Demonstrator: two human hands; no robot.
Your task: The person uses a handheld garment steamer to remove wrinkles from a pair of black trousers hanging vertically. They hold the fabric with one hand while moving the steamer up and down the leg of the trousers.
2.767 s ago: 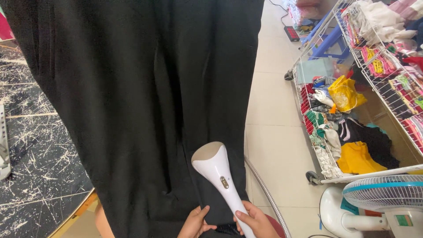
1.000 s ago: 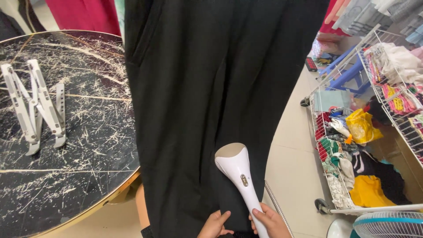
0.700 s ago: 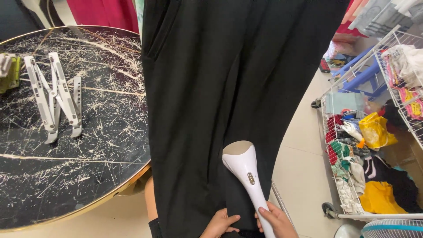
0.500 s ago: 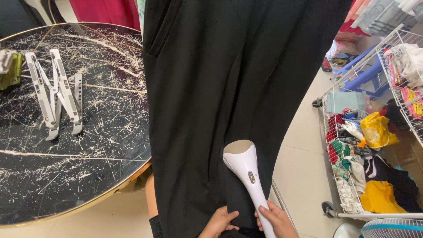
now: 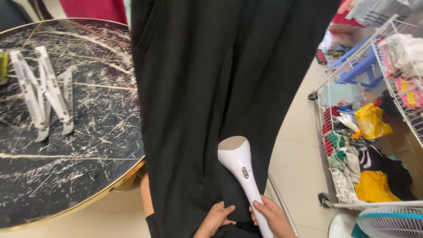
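Right now your right hand (image 5: 272, 217) is wrapped tight around the handle of the white handheld garment steamer (image 5: 243, 175), whose head points up toward 12 o'clock against the hanging black garment (image 5: 211, 88). Your left hand (image 5: 214, 219), at about 9 o'clock from the right, pinches the garment's lower edge, fingers closed on the cloth. At 9 o'clock from the garment stands a round black marble table (image 5: 66, 176) with a folded white stand (image 5: 44, 97) on it. At 3 o'clock, wire racks (image 5: 335, 132) hold coloured clothes; a fan (image 5: 392, 222) sits at 4 o'clock.
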